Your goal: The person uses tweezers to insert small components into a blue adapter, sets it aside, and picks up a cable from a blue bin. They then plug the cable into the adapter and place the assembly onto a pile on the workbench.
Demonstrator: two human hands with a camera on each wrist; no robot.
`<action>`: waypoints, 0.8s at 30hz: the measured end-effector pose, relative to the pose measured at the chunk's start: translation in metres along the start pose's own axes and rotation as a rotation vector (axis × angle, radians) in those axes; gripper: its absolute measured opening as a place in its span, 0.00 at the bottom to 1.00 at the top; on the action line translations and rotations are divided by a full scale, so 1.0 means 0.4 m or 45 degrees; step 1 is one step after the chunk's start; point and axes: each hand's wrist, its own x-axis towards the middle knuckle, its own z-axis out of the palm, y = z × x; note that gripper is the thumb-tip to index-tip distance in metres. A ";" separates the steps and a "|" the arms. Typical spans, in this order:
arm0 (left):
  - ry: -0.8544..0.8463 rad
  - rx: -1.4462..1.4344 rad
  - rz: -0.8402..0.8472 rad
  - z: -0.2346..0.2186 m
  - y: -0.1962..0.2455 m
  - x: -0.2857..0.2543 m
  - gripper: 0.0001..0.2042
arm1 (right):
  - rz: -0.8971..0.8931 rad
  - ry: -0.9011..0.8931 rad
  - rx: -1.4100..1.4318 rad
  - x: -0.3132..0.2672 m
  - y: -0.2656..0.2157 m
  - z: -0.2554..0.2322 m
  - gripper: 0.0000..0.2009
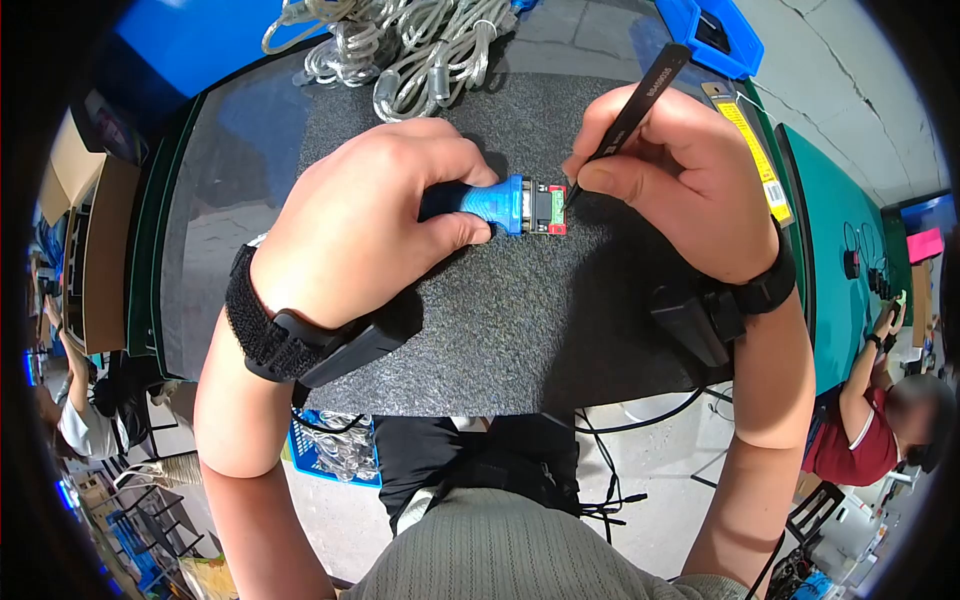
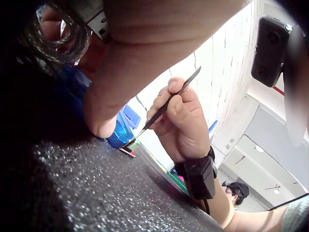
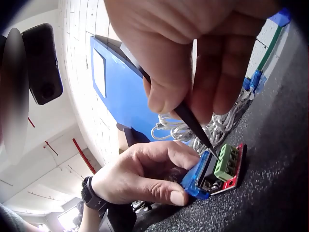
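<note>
My left hand (image 1: 360,215) grips a blue translucent plug (image 1: 508,205) between thumb and fingers, low over the dark mat. Joined to the plug's metal end is a small red circuit board (image 3: 230,184) bearing a green screw terminal block (image 3: 226,164). In my right hand (image 1: 695,180), thumb and fingers pinch black tweezers (image 1: 650,95) that slant down to the left. Their pointed tip is right at the green block in the right wrist view. My left palm hides the plug's rear part.
Coiled clear-jacketed cables (image 1: 435,60) lie at the mat's far edge. A blue bin (image 1: 715,40) stands at the back right, near a yellow-labelled strip (image 1: 755,150). Dark speckled mat (image 1: 480,330) spreads under both hands. Another person (image 1: 870,430) is off to the right.
</note>
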 end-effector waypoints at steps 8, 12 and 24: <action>-0.010 -0.007 0.010 -0.002 -0.002 0.002 0.16 | -0.017 0.009 -0.017 0.002 -0.001 -0.001 0.08; -0.006 0.004 0.023 -0.002 -0.003 0.003 0.16 | 0.017 0.038 0.008 -0.001 -0.002 -0.005 0.09; -0.015 -0.010 0.003 0.001 -0.001 -0.001 0.16 | 0.029 0.010 0.026 -0.007 -0.003 0.002 0.10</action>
